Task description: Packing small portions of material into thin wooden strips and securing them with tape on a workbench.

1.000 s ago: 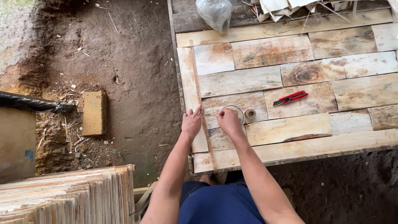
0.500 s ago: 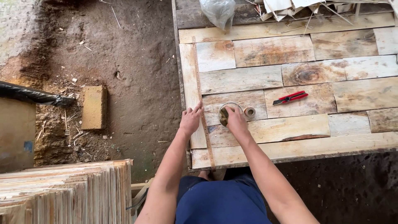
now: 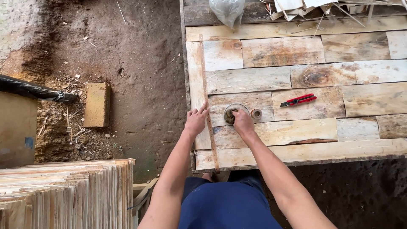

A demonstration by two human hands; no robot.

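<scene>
The left hand (image 3: pixel 196 121) lies flat with the fingers spread open on a long thin wooden strip (image 3: pixel 207 97), which runs along the left edge of the patchwork wooden table (image 3: pixel 296 140), and it grips nothing. The right hand (image 3: pixel 243 123) is bent over a small round container (image 3: pixel 233 113) near the front of the table, the fingertips inside it on a brownish wad, but whether they pinch it cannot be told. Just right of the container stands a small roll of tape (image 3: pixel 256 113), further right lies a red utility knife (image 3: pixel 298 100), and a brick (image 3: pixel 97 104) rests on the dirt floor.
</scene>
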